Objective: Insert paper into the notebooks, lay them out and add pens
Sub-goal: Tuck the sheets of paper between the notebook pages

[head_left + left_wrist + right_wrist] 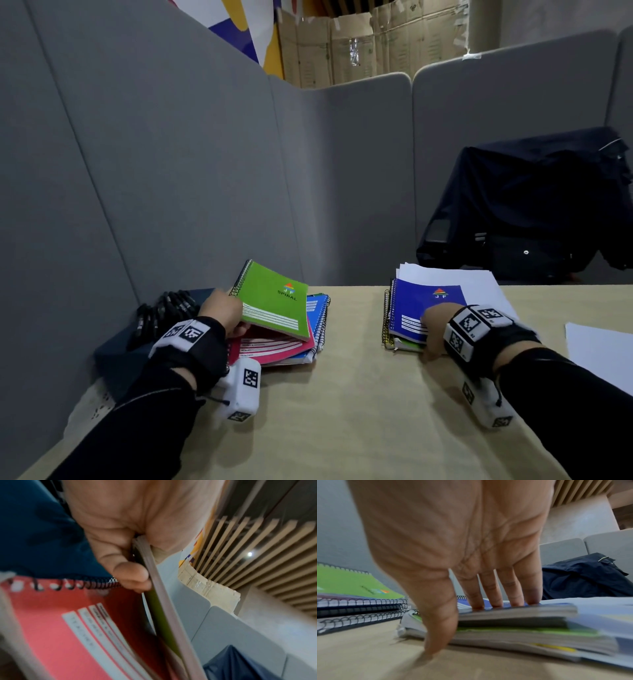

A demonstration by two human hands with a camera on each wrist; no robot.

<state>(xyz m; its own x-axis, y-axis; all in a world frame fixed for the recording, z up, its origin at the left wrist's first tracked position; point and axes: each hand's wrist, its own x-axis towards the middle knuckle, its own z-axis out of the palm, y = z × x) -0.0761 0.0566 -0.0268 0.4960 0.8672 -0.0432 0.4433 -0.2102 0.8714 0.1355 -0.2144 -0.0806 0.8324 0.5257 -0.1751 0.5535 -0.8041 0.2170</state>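
At the right of the head view a dark jacket (534, 205) is draped behind the table (342, 411), and a loose white sheet (596, 353) lies at the right edge. Black pens (164, 308) lie bunched at centre left, on a dark blue cloth (113, 353). Our left hand (222, 311) grips the green notebook (274, 301) at its near spiral corner, tilting it above the pink notebook (274, 346) that tops the left stack. Our right hand (435, 329) rests straight fingers on the blue notebook (418, 308) topping the right stack, the thumb down at the stack's near edge; white paper (455, 277) lies underneath.
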